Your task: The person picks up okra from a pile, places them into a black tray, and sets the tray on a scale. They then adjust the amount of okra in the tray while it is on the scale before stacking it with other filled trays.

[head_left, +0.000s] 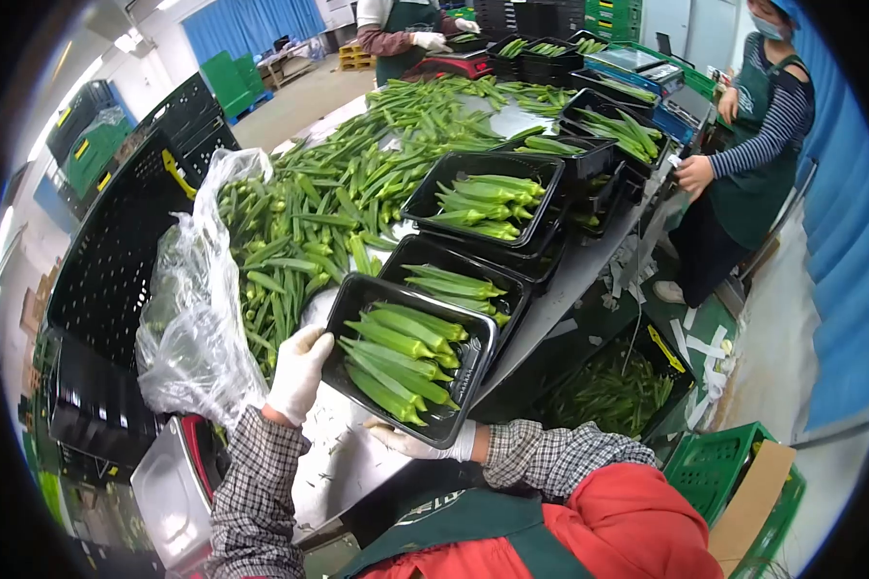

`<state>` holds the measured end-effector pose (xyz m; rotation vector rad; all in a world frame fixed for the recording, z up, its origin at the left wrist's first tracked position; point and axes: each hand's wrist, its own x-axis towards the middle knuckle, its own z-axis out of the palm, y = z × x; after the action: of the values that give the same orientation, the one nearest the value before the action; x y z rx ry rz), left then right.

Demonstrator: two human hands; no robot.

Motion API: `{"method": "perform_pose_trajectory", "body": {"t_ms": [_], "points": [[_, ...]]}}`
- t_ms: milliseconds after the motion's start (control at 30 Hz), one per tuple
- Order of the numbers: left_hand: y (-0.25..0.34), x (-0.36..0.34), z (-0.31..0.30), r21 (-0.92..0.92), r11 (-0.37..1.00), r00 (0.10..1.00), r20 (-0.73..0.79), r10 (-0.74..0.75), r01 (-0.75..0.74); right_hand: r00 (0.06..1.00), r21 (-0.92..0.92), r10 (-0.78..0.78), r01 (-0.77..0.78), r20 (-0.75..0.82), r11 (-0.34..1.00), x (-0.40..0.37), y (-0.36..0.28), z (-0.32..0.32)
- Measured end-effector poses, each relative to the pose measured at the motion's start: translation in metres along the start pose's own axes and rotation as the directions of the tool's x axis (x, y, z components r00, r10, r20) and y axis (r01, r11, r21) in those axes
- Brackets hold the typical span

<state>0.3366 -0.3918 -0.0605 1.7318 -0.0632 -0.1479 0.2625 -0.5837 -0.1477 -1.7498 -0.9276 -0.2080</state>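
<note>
A black plastic tray (pixel 471 372) of green okra pods (pixel 396 347) is held up in front of me, tilted toward me. The white-gloved fingers of my left hand (pixel 299 374) grip its left edge. Under the near edge, my right hand (pixel 433 444), also gloved, supports it, with part of the fingers hidden by the tray. Just behind is another black tray (pixel 514 301) with okra, partly covered by the held one. Beyond that, a further okra tray (pixel 541 224) tops a stack. Loose okra (pixel 328 207) lies heaped across the white table at the left.
Clear plastic sheeting (pixel 198 309) drapes over a black crate (pixel 116 261) at left, above a scale (pixel 174 492). A crate of okra (pixel 613 391) sits low at right, near green crates (pixel 710 473). One co-worker (pixel 758 145) stands right, another (pixel 406 39) at the far end.
</note>
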Motion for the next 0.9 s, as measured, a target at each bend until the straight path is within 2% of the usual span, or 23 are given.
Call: {"method": "perform_pose_trajectory", "body": {"t_ms": [100, 167, 233, 333, 367, 400, 467, 567, 600, 667, 800, 900], "points": [[0.021, 0.01, 0.016, -0.061, 0.995, 0.995, -0.067, 0.072, -0.076, 1.0, -0.056, 0.014, -0.013, 0.015, 0.998, -0.001, 0.004, 0.001], [0.028, 0.024, 0.02, -0.039, 0.992, 0.992, -0.046, 0.115, -0.117, 0.996, 0.031, 0.045, -0.048, 0.074, 0.998, 0.005, 0.001, -0.004], [0.035, 0.04, 0.029, 0.043, 0.986, 0.986, -0.038, 0.161, -0.16, 0.988, 0.118, 0.078, -0.094, 0.133, 0.989, 0.011, -0.004, -0.01], [0.042, 0.067, 0.043, 0.178, 0.96, 0.977, 0.031, 0.213, -0.215, 0.991, 0.116, 0.066, -0.079, 0.114, 0.99, 0.013, -0.004, -0.011], [0.046, 0.073, 0.047, 0.296, 0.937, 0.983, 0.044, 0.179, -0.184, 0.992, 0.118, 0.065, -0.077, 0.104, 0.99, 0.013, -0.004, -0.011], [0.049, 0.076, 0.051, 0.279, 0.956, 0.994, 0.079, 0.076, -0.095, 0.994, 0.12, 0.062, -0.073, 0.093, 0.99, 0.013, -0.005, -0.012], [0.04, 0.085, 0.052, 0.215, 0.974, 0.995, 0.076, 0.061, -0.076, 0.996, 0.125, 0.048, -0.058, 0.081, 0.99, 0.014, -0.006, -0.013], [0.039, 0.078, 0.056, 0.118, 0.986, 0.992, -0.02, 0.125, -0.122, 0.996, 0.135, 0.038, -0.049, 0.079, 0.99, 0.016, -0.005, -0.014], [0.036, 0.079, 0.051, 0.157, 0.98, 0.992, -0.012, 0.122, -0.119, 0.996, 0.136, 0.041, -0.052, 0.081, 0.989, 0.016, -0.006, -0.015], [0.04, 0.076, 0.043, 0.127, 0.985, 0.99, 0.097, 0.106, -0.118, 0.993, 0.14, 0.046, -0.06, 0.107, 0.988, 0.016, -0.004, -0.013], [0.053, 0.057, 0.028, 0.24, 0.957, 0.985, 0.085, 0.149, -0.165, 0.985, 0.221, 0.113, -0.14, 0.131, 0.965, 0.015, 0.0, -0.008], [0.041, 0.048, -0.004, 0.311, 0.939, 0.983, -0.055, 0.173, -0.148, 0.996, 0.129, 0.013, -0.023, 0.084, 0.991, 0.02, -0.004, -0.009]]}}
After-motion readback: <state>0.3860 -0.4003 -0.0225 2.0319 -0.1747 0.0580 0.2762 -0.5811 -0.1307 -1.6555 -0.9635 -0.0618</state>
